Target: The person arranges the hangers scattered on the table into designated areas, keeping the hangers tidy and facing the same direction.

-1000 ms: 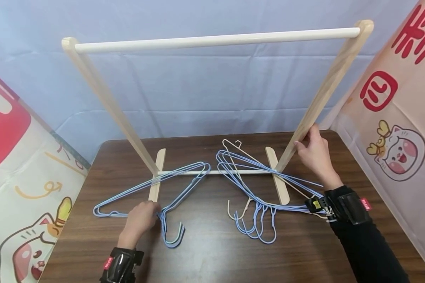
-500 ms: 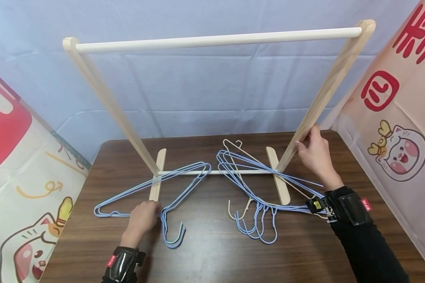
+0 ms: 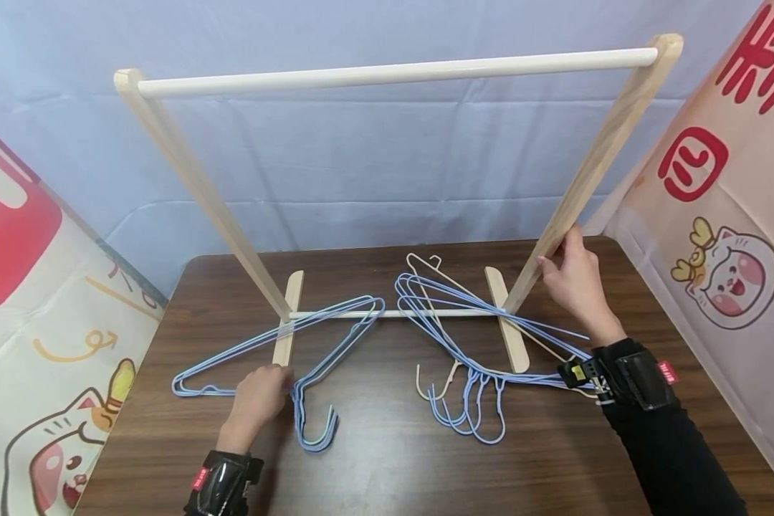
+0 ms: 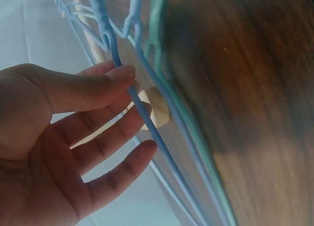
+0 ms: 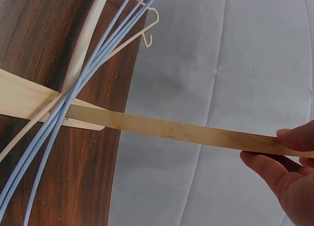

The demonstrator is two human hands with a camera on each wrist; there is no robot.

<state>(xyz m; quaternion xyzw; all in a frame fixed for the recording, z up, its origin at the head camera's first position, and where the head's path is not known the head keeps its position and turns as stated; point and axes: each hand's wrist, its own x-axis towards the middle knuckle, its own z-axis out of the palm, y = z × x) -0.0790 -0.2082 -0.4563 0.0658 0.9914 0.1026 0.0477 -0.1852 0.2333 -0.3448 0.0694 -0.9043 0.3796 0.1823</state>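
Observation:
A wooden rack with a white top rail (image 3: pixel 393 74) stands on the table. My right hand (image 3: pixel 572 276) grips its right upright (image 3: pixel 603 154) low down, thumb on one face and fingers on the other in the right wrist view. At the left, several wire hangers, blue with a green one (image 4: pixel 158 14), lean in a bundle over the lower bar with their hooks (image 3: pixel 316 447) toward me. My left hand (image 3: pixel 259 398) pinches the wire of a blue hanger (image 4: pixel 157 132) between thumb and fingers. The other wires run beside its fingertips.
Another pile of blue hangers (image 3: pixel 474 370) lies across the lower bar (image 3: pixel 390 314) at the right, overlapping the rack's right foot (image 3: pixel 513 347). Beige hangers (image 3: pixel 418 383) are mixed in. Blue cloth (image 3: pixel 361 165) hangs behind the brown table (image 3: pixel 387 459), with printed sheets (image 3: pixel 729 272) at both sides.
Nothing has been taken or let go. Both hands keep their places; the whole scene shifts only very slightly in the head view.

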